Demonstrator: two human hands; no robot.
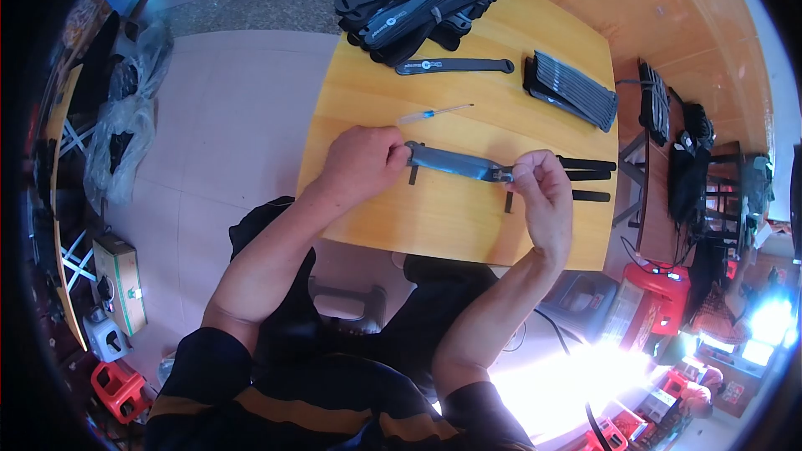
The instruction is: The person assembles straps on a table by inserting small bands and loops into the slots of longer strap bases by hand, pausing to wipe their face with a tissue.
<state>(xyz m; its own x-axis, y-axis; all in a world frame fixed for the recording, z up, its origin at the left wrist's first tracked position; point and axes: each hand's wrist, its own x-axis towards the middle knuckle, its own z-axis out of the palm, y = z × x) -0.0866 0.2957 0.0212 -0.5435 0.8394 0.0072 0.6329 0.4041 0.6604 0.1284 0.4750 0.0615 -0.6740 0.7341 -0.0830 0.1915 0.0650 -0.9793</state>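
Note:
A dark strap (458, 164) is stretched level over the wooden table (376, 217), between my two hands. My left hand (366, 163) is closed on its left end, near a small ring. At its right end, by a small metal fitting, my right hand (539, 188) pinches it between thumb and fingers. Short dark tabs hang down near both ends. Beyond the strap lies a screwdriver (436, 114) with a clear and blue handle. Farther back a single printed strap (455, 66) lies flat. Several narrow black strips (589, 174) lie right of my right hand.
A big heap of dark straps (418, 4) covers the table's far left corner. A neat stack of straps (572, 89) lies at the right. Beyond are red stools (119, 391), a cardboard box (123, 288) and a bench with black bundles (654, 104). People sit at the lower right.

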